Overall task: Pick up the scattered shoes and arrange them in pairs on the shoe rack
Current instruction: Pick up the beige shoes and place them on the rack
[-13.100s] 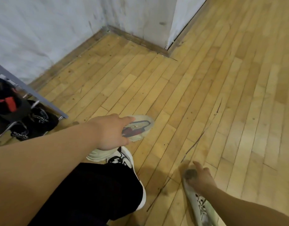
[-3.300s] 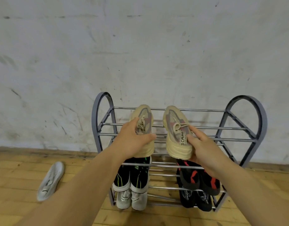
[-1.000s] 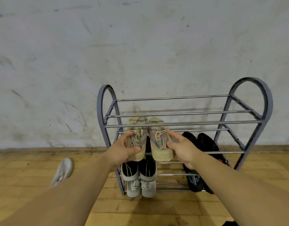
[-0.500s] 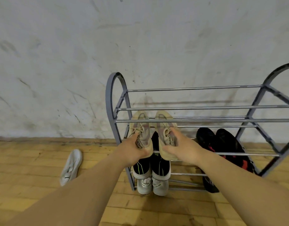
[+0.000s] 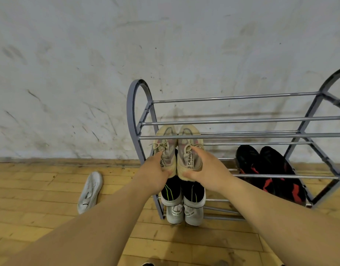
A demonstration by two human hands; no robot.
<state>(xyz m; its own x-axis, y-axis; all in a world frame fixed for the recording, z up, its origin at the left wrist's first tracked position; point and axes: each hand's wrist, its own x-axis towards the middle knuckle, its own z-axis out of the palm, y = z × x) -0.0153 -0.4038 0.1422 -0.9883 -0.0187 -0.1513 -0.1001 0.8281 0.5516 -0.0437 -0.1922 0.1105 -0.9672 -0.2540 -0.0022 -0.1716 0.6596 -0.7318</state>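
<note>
A grey metal shoe rack point(image 5: 135, 120) stands against the wall. Two beige sneakers lie side by side on the left end of its middle shelf, toes toward the wall. My left hand point(image 5: 155, 172) grips the heel of the left beige sneaker point(image 5: 166, 144). My right hand point(image 5: 205, 169) grips the heel of the right beige sneaker point(image 5: 188, 146). Below them sits a black-and-white pair point(image 5: 184, 202). A black-and-red pair point(image 5: 268, 169) lies to the right. A single white shoe point(image 5: 90, 191) lies on the floor left of the rack.
The rack's top shelf bars point(image 5: 232, 120) carry no shoes. A scuffed white wall point(image 5: 88, 73) with a wooden skirting board runs behind. Wooden floor planks point(image 5: 40, 198) spread left and in front of the rack.
Both hands carried the beige sneakers from the top shelf down onto the middle shelf and pushed them further in. The view has shifted left and closer.
</note>
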